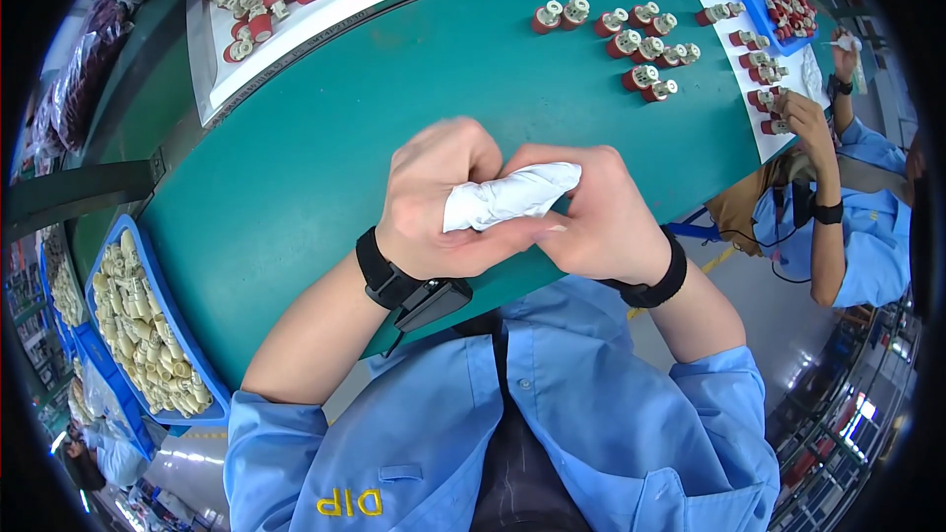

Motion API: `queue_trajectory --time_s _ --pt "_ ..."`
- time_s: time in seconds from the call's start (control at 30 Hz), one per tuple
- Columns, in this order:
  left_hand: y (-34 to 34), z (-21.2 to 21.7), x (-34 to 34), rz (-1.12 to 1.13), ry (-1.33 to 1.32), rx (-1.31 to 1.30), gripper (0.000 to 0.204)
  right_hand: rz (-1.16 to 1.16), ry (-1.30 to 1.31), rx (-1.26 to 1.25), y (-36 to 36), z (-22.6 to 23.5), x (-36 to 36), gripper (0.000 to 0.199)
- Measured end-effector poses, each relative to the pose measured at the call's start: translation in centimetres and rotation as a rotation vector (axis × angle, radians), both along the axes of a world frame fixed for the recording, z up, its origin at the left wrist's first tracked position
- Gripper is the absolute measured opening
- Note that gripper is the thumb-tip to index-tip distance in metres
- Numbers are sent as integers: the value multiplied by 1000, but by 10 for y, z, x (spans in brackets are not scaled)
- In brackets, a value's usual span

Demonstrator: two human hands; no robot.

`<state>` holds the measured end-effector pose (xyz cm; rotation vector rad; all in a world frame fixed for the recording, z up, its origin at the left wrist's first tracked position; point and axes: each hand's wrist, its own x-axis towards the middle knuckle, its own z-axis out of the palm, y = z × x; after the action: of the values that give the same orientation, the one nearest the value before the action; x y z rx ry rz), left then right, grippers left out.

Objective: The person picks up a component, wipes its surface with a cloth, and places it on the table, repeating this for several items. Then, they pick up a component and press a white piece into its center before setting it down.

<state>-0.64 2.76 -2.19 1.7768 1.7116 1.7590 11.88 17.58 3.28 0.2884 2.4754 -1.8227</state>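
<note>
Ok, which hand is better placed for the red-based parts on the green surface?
Probably the right hand: it is nearer than the left hand to the red-based parts. Both hold the crumpled white piece, so the right would have to let go first.

2 hands (419, 199) gripping white bundle (512, 196), tabletop (286, 207)

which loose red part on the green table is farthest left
The red part at the group's left end; other loose ones on the green table sit farther right.
</note>
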Motion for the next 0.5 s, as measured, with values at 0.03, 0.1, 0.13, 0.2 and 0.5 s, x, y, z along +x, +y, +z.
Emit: queue_trajectory --time_s 0.03,0.1,0.13,0.2,0.5 --pt "1 6 1 86 62 39 26 -21 -1 -40 -2 0 0 16" --pt "6 14 1 170 127 79 27 -1 -79 -215 2 -1 -4 15" --pt "9 17 1 128 119 119 26 20 -158 -390 4 -2 -7 14" --pt "13 19 4 43 98 198 24 39 -238 -566 4 -6 -6 13" --pt "10 5 10 -169 -337 75 21 -6 -176 -535 15 -21 7 12"
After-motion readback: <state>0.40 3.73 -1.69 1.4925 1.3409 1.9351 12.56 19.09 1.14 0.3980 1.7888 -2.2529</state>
